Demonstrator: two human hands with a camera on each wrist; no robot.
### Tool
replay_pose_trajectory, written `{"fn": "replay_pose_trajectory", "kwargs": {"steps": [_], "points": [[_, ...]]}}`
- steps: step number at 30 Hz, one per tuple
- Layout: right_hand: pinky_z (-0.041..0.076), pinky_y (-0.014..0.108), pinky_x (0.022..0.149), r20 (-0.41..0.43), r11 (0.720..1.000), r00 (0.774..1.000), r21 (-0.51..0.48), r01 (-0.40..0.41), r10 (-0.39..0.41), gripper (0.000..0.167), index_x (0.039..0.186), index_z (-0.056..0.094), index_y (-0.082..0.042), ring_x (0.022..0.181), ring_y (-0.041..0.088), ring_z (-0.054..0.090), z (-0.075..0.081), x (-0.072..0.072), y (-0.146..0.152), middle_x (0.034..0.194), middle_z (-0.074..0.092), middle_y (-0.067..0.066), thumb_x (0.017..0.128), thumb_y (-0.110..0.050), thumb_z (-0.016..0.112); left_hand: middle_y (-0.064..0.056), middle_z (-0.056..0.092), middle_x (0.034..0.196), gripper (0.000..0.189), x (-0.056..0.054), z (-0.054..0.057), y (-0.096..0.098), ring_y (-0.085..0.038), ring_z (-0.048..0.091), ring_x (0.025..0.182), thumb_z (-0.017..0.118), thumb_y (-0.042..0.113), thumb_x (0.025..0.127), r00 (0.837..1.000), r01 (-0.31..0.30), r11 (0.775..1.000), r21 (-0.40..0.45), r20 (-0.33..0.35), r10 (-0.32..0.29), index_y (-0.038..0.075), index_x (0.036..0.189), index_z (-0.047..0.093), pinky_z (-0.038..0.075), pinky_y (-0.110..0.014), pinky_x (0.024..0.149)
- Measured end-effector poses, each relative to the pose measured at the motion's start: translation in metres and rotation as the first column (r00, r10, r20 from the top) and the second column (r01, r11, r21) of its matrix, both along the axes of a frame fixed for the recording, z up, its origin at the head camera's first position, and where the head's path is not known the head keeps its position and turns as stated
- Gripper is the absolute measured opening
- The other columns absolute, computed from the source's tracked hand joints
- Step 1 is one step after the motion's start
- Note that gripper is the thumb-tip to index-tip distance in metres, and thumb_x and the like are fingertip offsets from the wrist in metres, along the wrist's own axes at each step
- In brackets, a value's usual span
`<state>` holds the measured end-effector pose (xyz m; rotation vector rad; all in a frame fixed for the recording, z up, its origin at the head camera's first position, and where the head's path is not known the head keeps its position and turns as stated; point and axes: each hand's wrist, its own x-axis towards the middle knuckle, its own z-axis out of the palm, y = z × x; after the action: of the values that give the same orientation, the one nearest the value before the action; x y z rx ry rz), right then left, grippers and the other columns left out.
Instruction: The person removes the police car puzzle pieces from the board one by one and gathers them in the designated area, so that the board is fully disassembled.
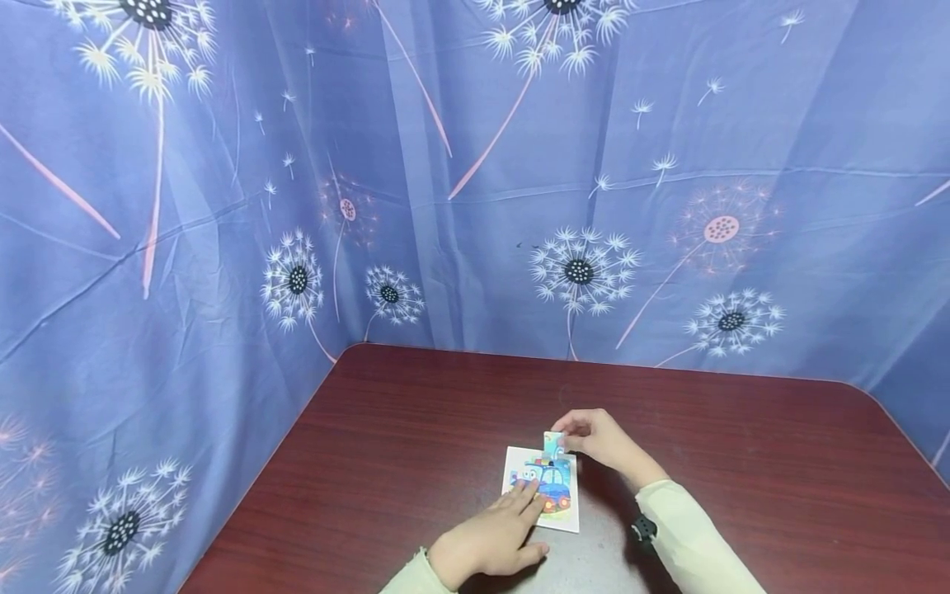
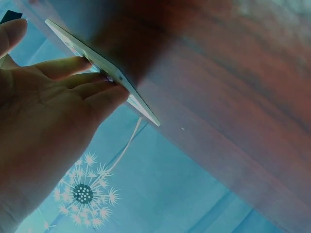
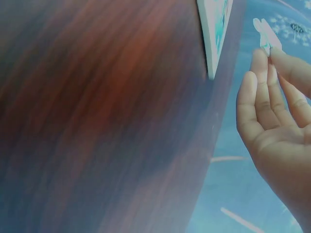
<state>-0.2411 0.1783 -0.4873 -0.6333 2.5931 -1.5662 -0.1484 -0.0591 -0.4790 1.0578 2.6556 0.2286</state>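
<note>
Left hand lay on board, fingers extended, likely bracing it; right hand pinched piece at far edge, near end free; board contact unclear.

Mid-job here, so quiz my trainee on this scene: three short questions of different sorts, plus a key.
1. Which grip pinches the small pale-blue-and-white puzzle piece?
A) left
B) right
C) both

2. True or false: the fingers of the left grip rest on the white-bordered rectangular board.

3. Fill in: the board, printed with a blue cartoon ____, lies on the reddish-brown wood-grain table.

Key:
1. B, the right grip
2. True
3. car
</note>
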Motion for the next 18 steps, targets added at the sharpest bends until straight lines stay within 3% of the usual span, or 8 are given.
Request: {"fn": "replay_pose_trajectory", "kwargs": {"steps": [8, 18], "points": [[0.060, 0.030, 0.066, 0.055, 0.999, 0.998, 0.000, 0.034, -0.034, 0.011, 0.103, 0.074, 0.010, 0.075, 0.015, 0.067, 0.001, 0.007, 0.025, 0.088, 0.074, 0.014, 0.092, 0.007, 0.071, -0.017, 0.036, 0.169, 0.066, 0.001, -0.002, -0.001, -0.030, 0.034, 0.157, 0.057, 0.042, 0.107, 1.000, 0.007, 1.000, 0.014, -0.010, -0.007, 0.004, 0.160, 0.046, 0.033, -0.035, 0.124], [0.055, 0.029, 0.056, 0.107, 0.999, 0.993, -0.004, 0.042, -0.041, 0.011, 0.102, 0.072, 0.012, 0.066, 0.015, 0.062, -0.008, 0.014, 0.052, 0.086, 0.071, 0.013, 0.092, 0.009, 0.070, -0.016, 0.034, 0.170, 0.067, 0.000, -0.005, -0.001, -0.030, 0.033, 0.157, 0.057, 0.041, 0.106, 1.000, 0.012, 1.000, 0.013, -0.002, -0.012, 0.004, 0.161, 0.045, 0.034, -0.036, 0.124]]}}
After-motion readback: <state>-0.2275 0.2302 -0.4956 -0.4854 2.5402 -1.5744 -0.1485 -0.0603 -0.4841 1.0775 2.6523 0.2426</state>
